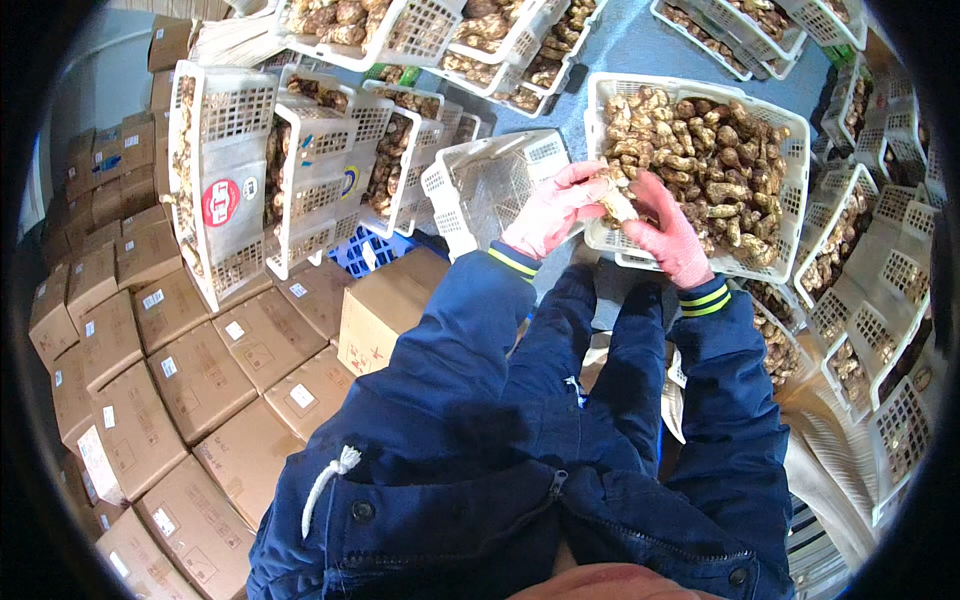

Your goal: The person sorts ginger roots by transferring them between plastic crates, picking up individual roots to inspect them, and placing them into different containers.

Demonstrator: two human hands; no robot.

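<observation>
Over the left edge of a white crate (pixel 800 190), both my hands meet on one pale brown mushroom (pixel 617 201). My left hand (pixel 555 208) grips it from the left, thumb and fingers closed on it. From the right, my right hand (pixel 672 232) curls its thumb and fingers round its other side. The crate below is heaped with brown, knobbly mushrooms (pixel 735 150). Left of it, near my left hand, stands a white slatted crate (pixel 455 205) tilted toward me, with no mushrooms showing in it.
Stacked white crates (pixel 235 150) of mushrooms rise at the left, with more crates (pixel 500 30) at the back and along the right (pixel 840 240). Many sealed cardboard boxes (pixel 205 375) fill the lower left. One open-standing carton (pixel 390 305) sits by my left arm, beside a blue crate (pixel 365 250).
</observation>
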